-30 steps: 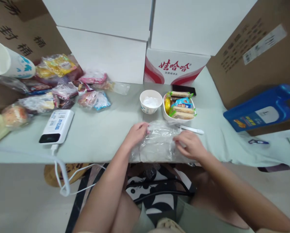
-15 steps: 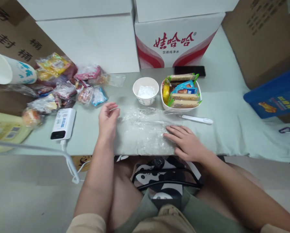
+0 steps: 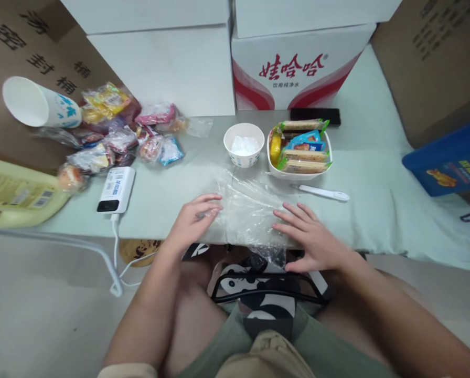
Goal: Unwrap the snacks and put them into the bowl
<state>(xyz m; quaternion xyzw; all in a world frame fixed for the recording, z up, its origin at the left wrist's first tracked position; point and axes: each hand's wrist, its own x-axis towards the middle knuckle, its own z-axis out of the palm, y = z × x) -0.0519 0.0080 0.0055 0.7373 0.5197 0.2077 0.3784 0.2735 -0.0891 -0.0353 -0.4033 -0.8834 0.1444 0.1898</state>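
A crumpled clear plastic bag (image 3: pixel 248 210) lies at the front edge of the pale green table (image 3: pixel 172 189), part of it hanging over the edge. My left hand (image 3: pixel 193 223) rests at the bag's left side, fingers curled onto the plastic. My right hand (image 3: pixel 311 236) lies flat on the bag's right side with fingers spread. Just behind the bag stand a small white bowl (image 3: pixel 243 145) and a white dish of wrapped snacks (image 3: pixel 300 152). A white pen-like stick (image 3: pixel 323 193) lies right of the bag.
A heap of wrapped snacks (image 3: pixel 113 134), a paper cup (image 3: pixel 38 104) and a yellow jug (image 3: pixel 18 197) sit at the left. A white power bank (image 3: pixel 116 190) has its cable hanging down. White cartons (image 3: pixel 298 68), cardboard boxes and a blue pack (image 3: pixel 451 163) ring the table. A black phone (image 3: pixel 314 116) lies behind the dish.
My left hand went out to the left, then came back onto the bag's left edge. My right hand flattened on the bag. The bag now lies spread out and hangs over the edge.
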